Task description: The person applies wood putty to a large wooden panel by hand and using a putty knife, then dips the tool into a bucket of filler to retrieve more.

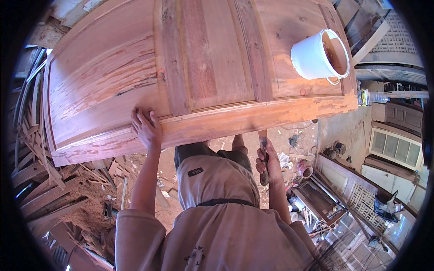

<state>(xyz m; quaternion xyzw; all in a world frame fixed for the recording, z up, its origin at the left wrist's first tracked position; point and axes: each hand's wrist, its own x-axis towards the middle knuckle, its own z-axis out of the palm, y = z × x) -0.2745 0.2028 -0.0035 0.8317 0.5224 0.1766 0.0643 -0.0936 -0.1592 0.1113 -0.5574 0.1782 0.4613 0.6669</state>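
A large reddish-brown wooden panel [226,54], with recessed fields and raised mouldings, lies across in front of me. Pale orange filler-like patches mark its near edge [271,115] and parts of its surface. On that near edge, to the left, my left hand [147,128] rests flat with fingers stretched out, holding nothing. Below the edge, right of my body, my right hand [272,162] grips a putty knife [263,147]. Its blade points up toward the panel, and its tip is close to the edge; whether they touch I cannot tell. A white bucket [309,56] with brown material inside stands on the panel's right part.
Scrap wood [45,180] and sawdust [81,212] are heaped at the left. To the right lie a wooden frame [321,198], a small pinkish pot [305,170] and other clutter. A white-framed glazed panel [395,149] leans farther right. Debris litters the floor below.
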